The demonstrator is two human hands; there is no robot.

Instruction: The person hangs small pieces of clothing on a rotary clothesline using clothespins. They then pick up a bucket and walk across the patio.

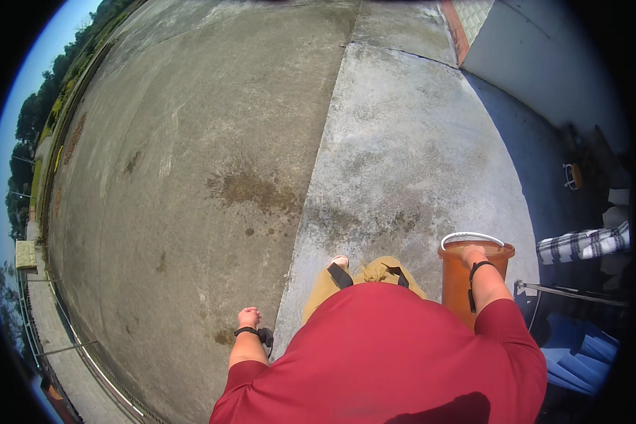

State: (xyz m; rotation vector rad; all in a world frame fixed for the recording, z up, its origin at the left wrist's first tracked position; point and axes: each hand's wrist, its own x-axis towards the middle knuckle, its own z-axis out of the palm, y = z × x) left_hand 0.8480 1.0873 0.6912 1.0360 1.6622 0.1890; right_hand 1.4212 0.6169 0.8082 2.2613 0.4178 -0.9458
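Note:
My right hand point(473, 255) is curled at the rim of an orange-brown plastic bucket point(452, 283) on my right side; the fingertips are hidden. The bucket's white handle point(471, 235) arches over the far side of the opening. What is inside the bucket cannot be made out. Over the concrete at my left side hangs my left hand point(249, 317), its fingers folded and nothing seen in it. A black strap circles each wrist.
Wet-looking dark stains point(254, 191) mark the concrete ground point(191, 132). To the right, in shadow, are a checked sleeve point(583, 245), a metal bar point(567, 293), blue material point(577, 355) and a small white-handled object point(572, 176). A pale wall point(540, 63) rises at upper right.

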